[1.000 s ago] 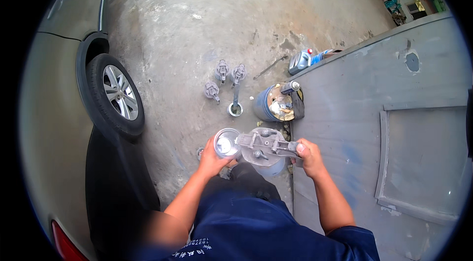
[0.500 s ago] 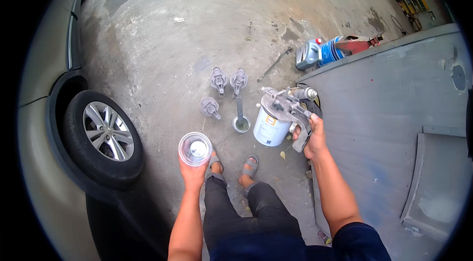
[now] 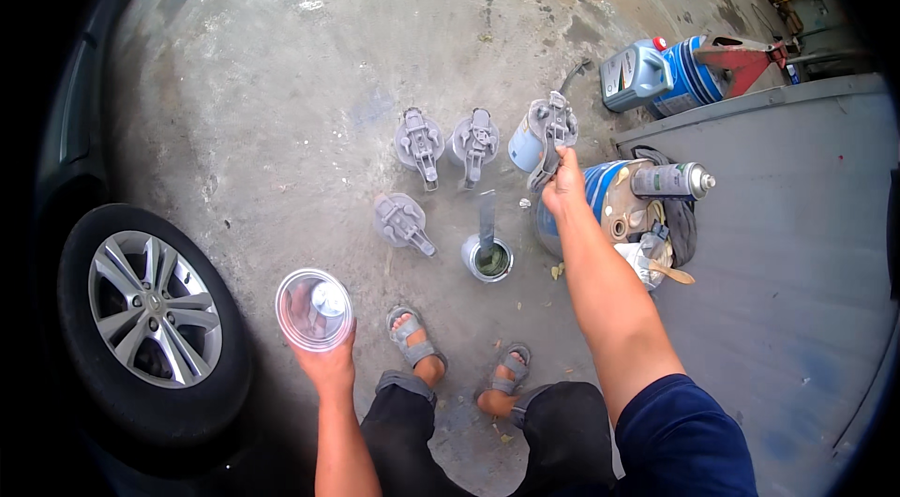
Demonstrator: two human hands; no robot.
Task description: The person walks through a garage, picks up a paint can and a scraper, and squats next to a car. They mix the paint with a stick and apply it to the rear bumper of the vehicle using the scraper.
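Note:
My left hand (image 3: pixel 323 368) is closed round a clear plastic cup (image 3: pixel 315 309) near the car wheel; the cup looks empty. With my arm stretched forward, my right hand (image 3: pixel 566 186) grips the handle of a grey paint-crusted pouring lid (image 3: pixel 560 120) on a paint can (image 3: pixel 526 143). I cannot tell whether that can touches the floor. Left of it stand two cans with similar lids (image 3: pixel 419 143) (image 3: pixel 473 143), and a third lidded can (image 3: pixel 403 220) sits nearer me. An open can (image 3: pixel 502 272) holds dark green contents and a flat stirring strip (image 3: pixel 487 214).
A car wheel (image 3: pixel 156 323) is at the left. On the right, a blue drum (image 3: pixel 600 183) bears a spray can (image 3: pixel 670 181) and a brush (image 3: pixel 673 272), beside a large grey panel (image 3: pixel 750 244). Beyond stand a grey jug (image 3: pixel 630 75) and a blue bucket (image 3: pixel 682 75).
My right hand has carried the lidded paint can forward, away from me, beside the other cans. My left hand with the cup has shifted left. The view has moved too.

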